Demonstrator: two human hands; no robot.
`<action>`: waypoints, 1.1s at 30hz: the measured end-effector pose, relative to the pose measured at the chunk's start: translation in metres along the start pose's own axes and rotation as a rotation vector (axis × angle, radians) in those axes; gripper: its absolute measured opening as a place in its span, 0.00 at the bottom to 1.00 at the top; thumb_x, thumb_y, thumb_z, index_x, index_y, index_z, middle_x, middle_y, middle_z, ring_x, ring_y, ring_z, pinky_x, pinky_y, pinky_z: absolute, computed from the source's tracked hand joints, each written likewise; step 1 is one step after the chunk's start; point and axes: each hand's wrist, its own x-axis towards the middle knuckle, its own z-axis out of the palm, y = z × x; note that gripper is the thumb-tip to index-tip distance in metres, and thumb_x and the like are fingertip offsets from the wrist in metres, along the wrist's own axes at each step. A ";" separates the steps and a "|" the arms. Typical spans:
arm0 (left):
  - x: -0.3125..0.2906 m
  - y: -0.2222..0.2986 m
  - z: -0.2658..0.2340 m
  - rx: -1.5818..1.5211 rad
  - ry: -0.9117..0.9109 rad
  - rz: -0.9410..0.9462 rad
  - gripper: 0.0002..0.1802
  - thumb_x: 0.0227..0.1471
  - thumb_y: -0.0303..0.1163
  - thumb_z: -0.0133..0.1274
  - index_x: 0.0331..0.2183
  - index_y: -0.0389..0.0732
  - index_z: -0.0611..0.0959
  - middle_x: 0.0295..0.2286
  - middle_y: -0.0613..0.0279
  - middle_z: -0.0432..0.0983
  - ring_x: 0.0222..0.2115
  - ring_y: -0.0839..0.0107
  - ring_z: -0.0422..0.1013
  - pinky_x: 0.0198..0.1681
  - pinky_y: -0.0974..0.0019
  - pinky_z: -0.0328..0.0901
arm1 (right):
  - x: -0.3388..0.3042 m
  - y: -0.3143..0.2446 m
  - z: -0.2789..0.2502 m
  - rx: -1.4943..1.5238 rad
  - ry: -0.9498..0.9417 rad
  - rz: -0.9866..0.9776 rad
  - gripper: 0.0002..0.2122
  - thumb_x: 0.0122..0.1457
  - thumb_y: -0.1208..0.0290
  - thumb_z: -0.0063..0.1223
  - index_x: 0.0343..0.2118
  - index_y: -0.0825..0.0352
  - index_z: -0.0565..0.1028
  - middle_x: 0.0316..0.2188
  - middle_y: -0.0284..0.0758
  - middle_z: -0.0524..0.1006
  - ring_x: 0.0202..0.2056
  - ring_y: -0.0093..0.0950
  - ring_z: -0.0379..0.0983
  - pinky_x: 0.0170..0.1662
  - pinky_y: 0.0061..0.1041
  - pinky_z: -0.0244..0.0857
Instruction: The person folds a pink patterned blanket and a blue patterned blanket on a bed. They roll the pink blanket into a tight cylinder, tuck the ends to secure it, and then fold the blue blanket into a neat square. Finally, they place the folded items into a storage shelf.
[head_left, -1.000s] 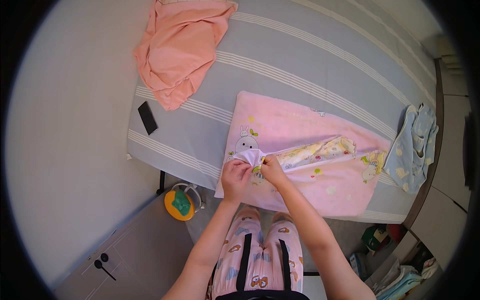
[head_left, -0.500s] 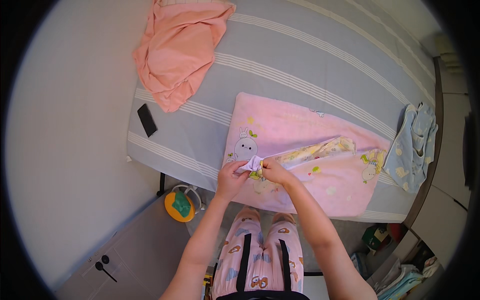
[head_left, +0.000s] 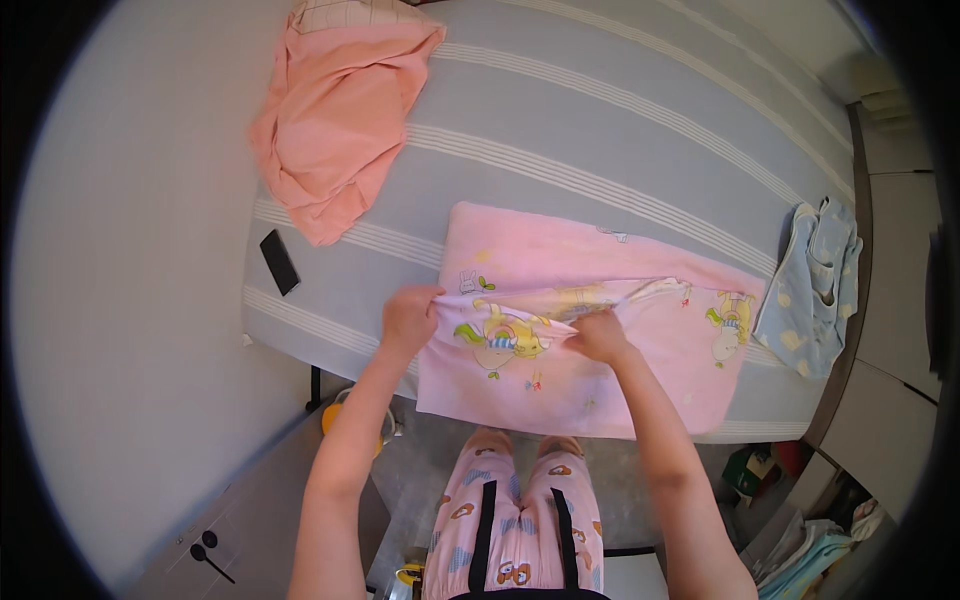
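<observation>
A pink cartoon-print cloth point(head_left: 590, 390) lies spread along the near edge of the bed, with a raised fold running across its middle. At the left end of that fold, my left hand point(head_left: 411, 315) has its fingers closed on the cloth's edge. My right hand point(head_left: 598, 336) grips the same fold farther right, so the fabric between the hands is pulled fairly taut. Yellowish printed fabric point(head_left: 580, 298) shows just behind the fold. Both hands partly hide the cloth they hold.
The grey striped bed point(head_left: 560, 120) carries a crumpled peach cloth point(head_left: 335, 130) at far left, a black phone point(head_left: 279, 262) below it, and a light-blue patterned cloth point(head_left: 815, 290) at right. Cabinets point(head_left: 890, 300) stand along the right side, a white wall point(head_left: 130, 250) on the left.
My hands have moved apart, the left one leftward and the right one rightward. The bunched edge between them has been stretched out, and the cloth's front left part now hangs flatter.
</observation>
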 end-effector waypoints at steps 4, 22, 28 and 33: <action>0.032 -0.026 0.006 0.190 0.016 -0.014 0.11 0.40 0.22 0.45 0.30 0.40 0.78 0.30 0.58 0.72 0.30 0.59 0.69 0.31 0.61 0.65 | -0.007 0.035 -0.016 -0.037 0.497 0.238 0.06 0.43 0.70 0.50 0.27 0.61 0.74 0.22 0.34 0.73 0.28 0.33 0.70 0.33 0.33 0.60; 0.069 0.071 0.135 0.318 -0.776 0.510 0.19 0.40 0.24 0.44 0.39 0.41 0.74 0.39 0.60 0.70 0.46 0.64 0.61 0.53 0.49 0.47 | -0.003 0.049 0.030 0.231 0.182 0.072 0.16 0.46 0.77 0.42 0.42 0.62 0.69 0.49 0.34 0.64 0.32 0.37 0.71 0.34 0.34 0.65; 0.075 0.007 0.144 0.502 -0.310 0.262 0.15 0.39 0.25 0.46 0.35 0.41 0.76 0.36 0.60 0.71 0.42 0.64 0.65 0.50 0.49 0.50 | -0.002 0.119 0.022 -0.025 0.565 0.401 0.16 0.45 0.77 0.45 0.40 0.66 0.70 0.47 0.43 0.65 0.42 0.42 0.66 0.44 0.36 0.60; 0.076 0.067 0.156 0.248 -0.375 0.297 0.10 0.39 0.25 0.46 0.29 0.39 0.78 0.28 0.57 0.73 0.33 0.60 0.68 0.40 0.55 0.59 | -0.071 0.172 0.024 0.111 0.757 0.484 0.17 0.45 0.78 0.45 0.41 0.66 0.69 0.45 0.44 0.66 0.44 0.41 0.64 0.48 0.36 0.56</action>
